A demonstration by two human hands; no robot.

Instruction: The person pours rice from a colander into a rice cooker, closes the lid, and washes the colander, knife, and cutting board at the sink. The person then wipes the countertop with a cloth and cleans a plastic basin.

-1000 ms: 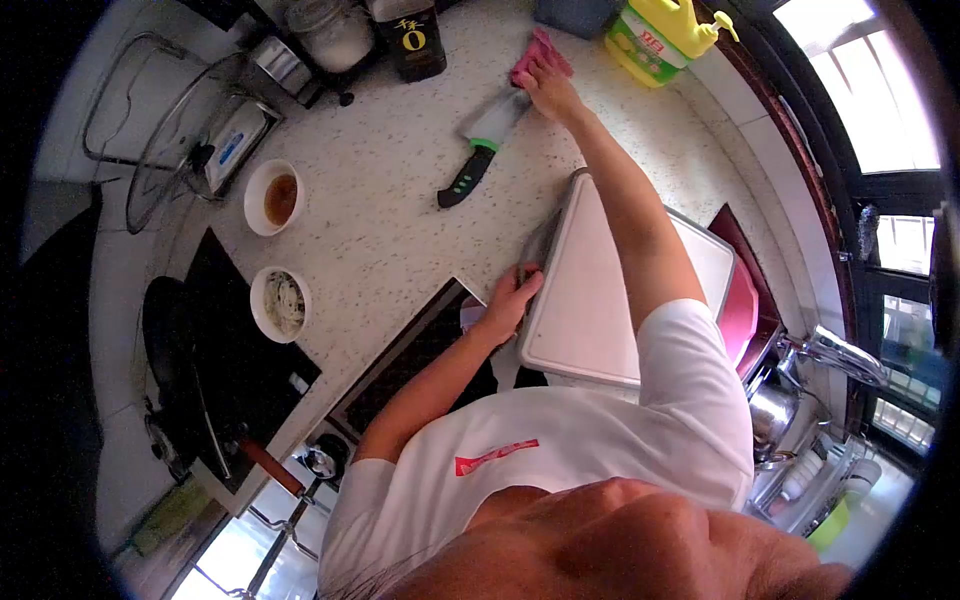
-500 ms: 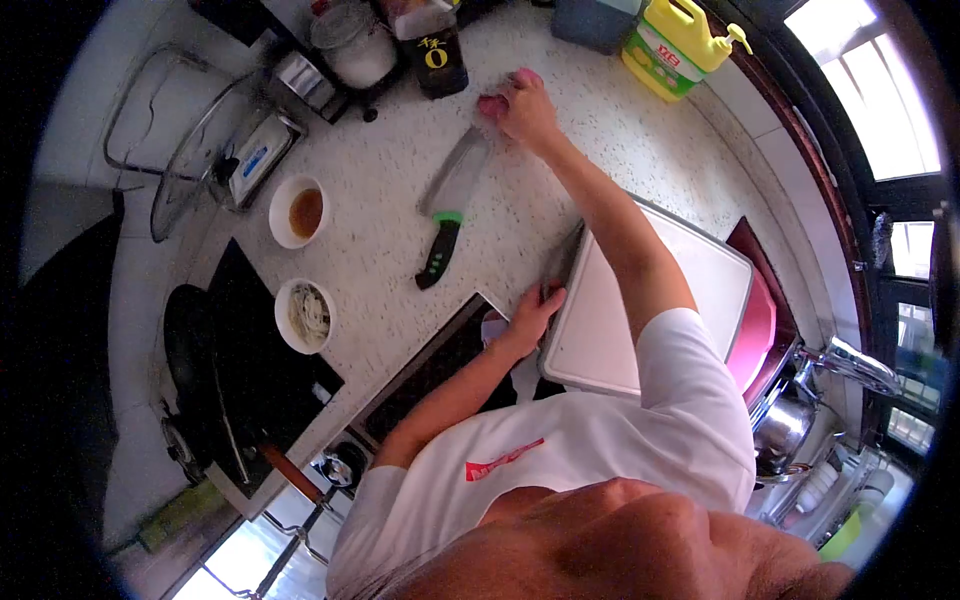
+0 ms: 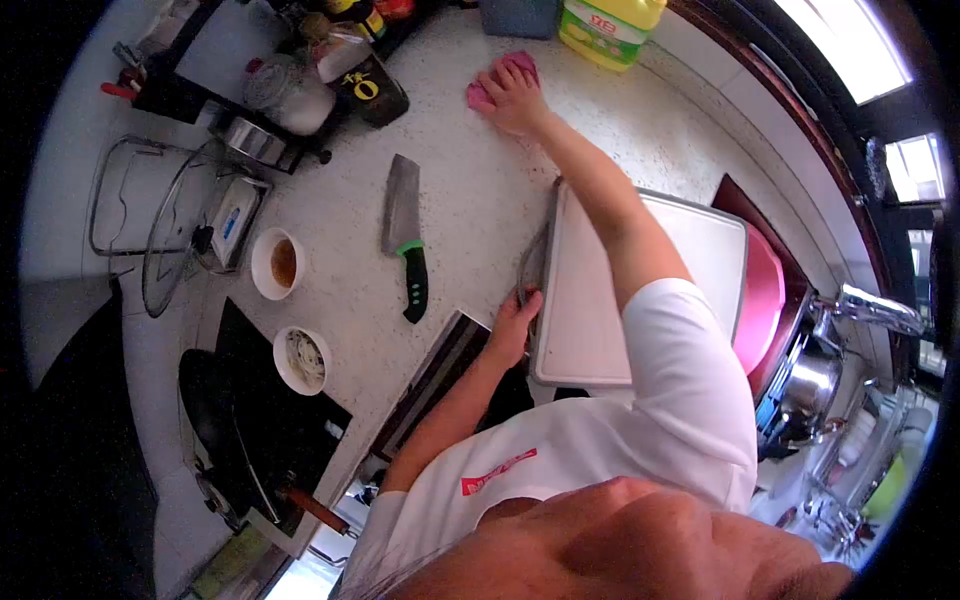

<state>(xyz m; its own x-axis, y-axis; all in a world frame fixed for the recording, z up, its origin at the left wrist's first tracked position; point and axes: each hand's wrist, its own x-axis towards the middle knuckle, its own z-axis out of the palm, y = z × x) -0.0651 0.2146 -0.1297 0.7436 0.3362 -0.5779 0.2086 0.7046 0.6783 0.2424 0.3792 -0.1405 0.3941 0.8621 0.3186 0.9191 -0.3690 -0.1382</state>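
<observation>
My right hand (image 3: 513,104) presses a crumpled pink cloth (image 3: 521,63) onto the speckled countertop (image 3: 470,200), with its fingers over the cloth. My left hand (image 3: 513,328) is closed at the near left edge of a white cutting board (image 3: 590,290) with a grey rim, by its grey handle (image 3: 535,255). Part of the board lies under my right arm. Left of the board, a cleaver (image 3: 405,215) with a black and green handle rests flat on the counter.
Two white bowls, one with brown sauce (image 3: 283,263) and one with pale shreds (image 3: 305,360), stand at left. A dark bottle (image 3: 375,92) and glass jar (image 3: 290,95) are behind them. A yellow jug (image 3: 605,30) stands at the back. A pink basin (image 3: 763,300) is beside the board.
My right hand has moved the pink cloth across the counter, and the cloth is now more spread out. The whole view has shifted. My left hand stays at the board's edge.
</observation>
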